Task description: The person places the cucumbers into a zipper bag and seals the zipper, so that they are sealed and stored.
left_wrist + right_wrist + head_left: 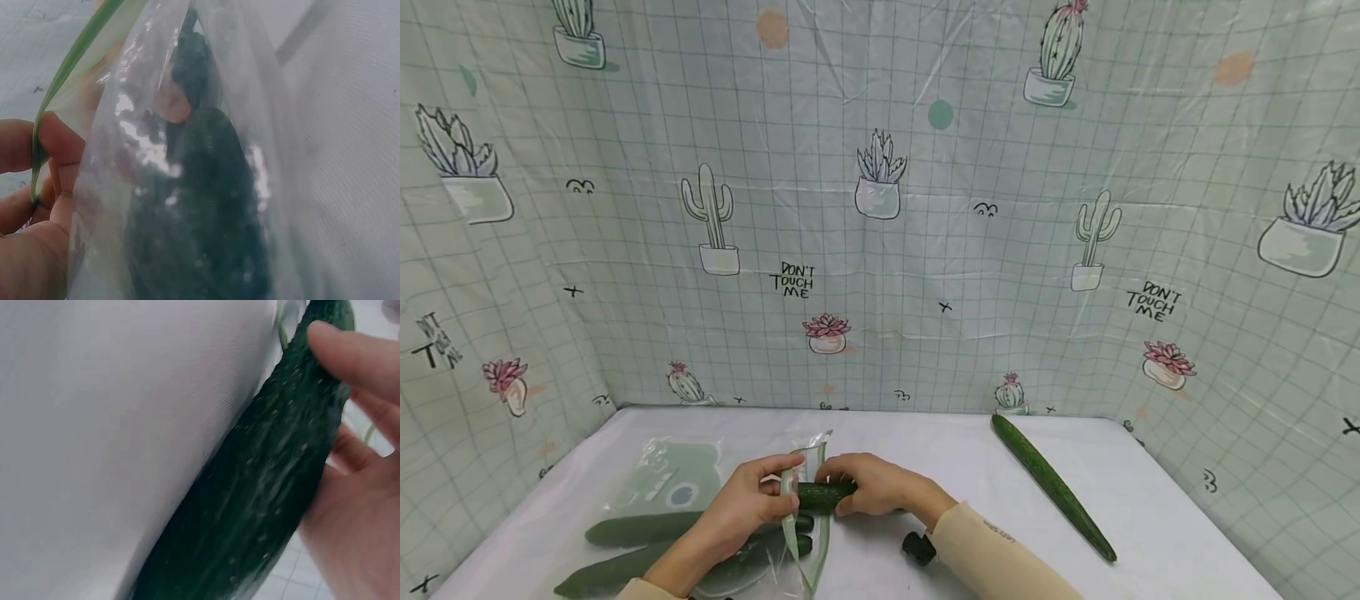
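A clear zip bag (681, 467) with a green-edged mouth lies at the left of the table. Two cucumbers, an upper cucumber (640, 529) and a lower cucumber (617, 573), lie inside it. My left hand (737, 508) pinches one edge of the mouth, and the green strip (39, 134) shows between its fingers. At the opening, my right hand (880, 485) grips another cucumber (820, 497), dark and bumpy in the right wrist view, with thumb and fingers on opposite sides. Its far end points into the bag mouth; how deep it reaches I cannot tell.
A further cucumber (1052, 487) lies slantwise at the right of the white table (958, 454). By the right sleeve (992, 546) is a small black object (917, 547). A cactus-print sheet (917, 250) stands behind and along both sides.
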`<state>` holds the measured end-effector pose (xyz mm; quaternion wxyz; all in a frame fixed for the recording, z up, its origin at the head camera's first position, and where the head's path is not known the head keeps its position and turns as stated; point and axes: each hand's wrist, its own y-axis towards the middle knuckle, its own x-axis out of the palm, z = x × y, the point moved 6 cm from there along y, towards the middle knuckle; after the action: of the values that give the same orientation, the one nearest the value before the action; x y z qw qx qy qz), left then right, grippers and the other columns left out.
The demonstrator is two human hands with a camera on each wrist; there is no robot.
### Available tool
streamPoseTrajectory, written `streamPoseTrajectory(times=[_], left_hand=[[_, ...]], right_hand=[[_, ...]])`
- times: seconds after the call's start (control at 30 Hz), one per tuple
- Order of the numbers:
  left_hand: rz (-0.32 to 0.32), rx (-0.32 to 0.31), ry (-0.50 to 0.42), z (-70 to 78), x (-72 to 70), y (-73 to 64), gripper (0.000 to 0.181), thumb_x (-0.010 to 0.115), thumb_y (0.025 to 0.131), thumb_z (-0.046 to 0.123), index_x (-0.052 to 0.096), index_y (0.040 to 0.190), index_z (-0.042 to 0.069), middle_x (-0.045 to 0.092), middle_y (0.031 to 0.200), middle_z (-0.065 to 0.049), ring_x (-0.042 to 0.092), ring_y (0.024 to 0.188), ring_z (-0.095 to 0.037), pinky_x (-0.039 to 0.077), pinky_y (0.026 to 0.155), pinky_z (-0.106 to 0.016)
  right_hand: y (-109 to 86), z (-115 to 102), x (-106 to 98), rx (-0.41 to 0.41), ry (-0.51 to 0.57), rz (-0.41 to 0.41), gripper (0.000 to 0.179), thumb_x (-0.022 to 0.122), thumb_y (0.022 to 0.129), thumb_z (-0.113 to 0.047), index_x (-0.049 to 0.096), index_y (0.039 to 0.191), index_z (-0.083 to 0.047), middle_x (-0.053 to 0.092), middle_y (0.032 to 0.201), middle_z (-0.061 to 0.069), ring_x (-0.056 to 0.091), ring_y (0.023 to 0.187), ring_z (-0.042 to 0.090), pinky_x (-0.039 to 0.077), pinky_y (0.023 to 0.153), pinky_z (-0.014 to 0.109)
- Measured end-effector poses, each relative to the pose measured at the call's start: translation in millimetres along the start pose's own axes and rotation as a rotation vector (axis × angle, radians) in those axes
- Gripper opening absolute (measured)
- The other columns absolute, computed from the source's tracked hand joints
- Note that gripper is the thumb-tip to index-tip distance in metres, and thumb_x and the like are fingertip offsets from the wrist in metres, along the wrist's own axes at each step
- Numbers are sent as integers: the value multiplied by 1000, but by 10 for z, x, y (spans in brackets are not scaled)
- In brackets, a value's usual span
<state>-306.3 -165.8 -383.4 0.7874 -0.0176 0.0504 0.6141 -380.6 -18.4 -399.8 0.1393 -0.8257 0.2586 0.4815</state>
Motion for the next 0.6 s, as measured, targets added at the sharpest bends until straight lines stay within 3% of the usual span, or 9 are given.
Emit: streamPoseTrajectory(times=[0.37, 0.6], left_hand=[[4, -1, 3, 2, -1, 5, 63, 62, 86, -5, 36, 143, -7, 56, 81, -7, 50, 74, -16, 46, 66, -32], [3, 12, -4, 19, -6, -5, 63, 61, 86, -7, 35, 143, -7, 51, 75, -3, 41, 65, -13, 39, 60, -30]], right_hand=[[-39, 8, -6, 12, -92, 2, 47, 75, 83, -15, 59, 127, -19, 60, 110, -9, 55, 101, 4, 45, 88, 26], [-337, 146, -167, 67, -210, 68, 44, 79, 80, -26, 64, 121, -18, 61, 107, -10, 53, 100, 9, 44, 87, 28]])
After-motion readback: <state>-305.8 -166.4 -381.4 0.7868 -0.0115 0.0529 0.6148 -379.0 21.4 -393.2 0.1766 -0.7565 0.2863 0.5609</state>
